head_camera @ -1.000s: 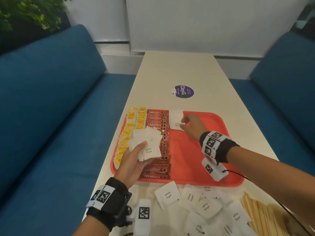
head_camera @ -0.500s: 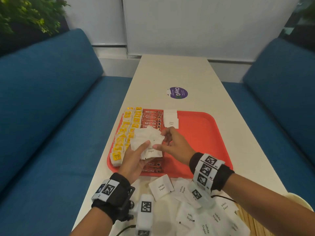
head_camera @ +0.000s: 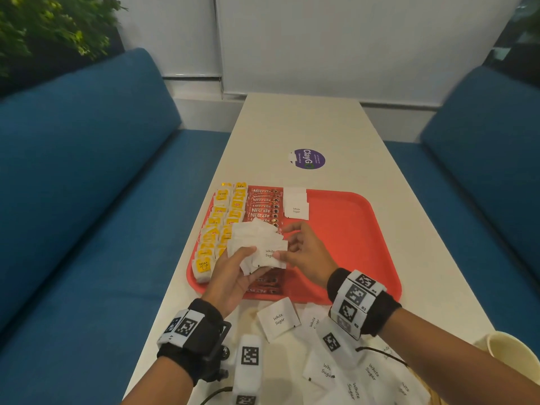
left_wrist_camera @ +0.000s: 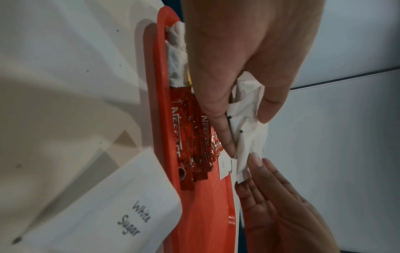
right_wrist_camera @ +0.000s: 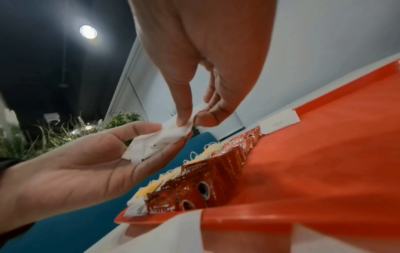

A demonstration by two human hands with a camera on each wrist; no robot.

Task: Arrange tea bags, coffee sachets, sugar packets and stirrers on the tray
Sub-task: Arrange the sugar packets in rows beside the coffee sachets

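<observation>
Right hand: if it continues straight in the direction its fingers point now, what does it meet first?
The right hand points left, so it should meet the fan of sugar packets held by the left hand; its fingertips already pinch one packet's edge.

Dim indoor light; ceiling lamp (right_wrist_camera: 88, 31) glares; wrist views blurry, edges warped.

Café or office lounge: blue booth sofas (head_camera: 87, 200), long table (head_camera: 306, 127).
</observation>
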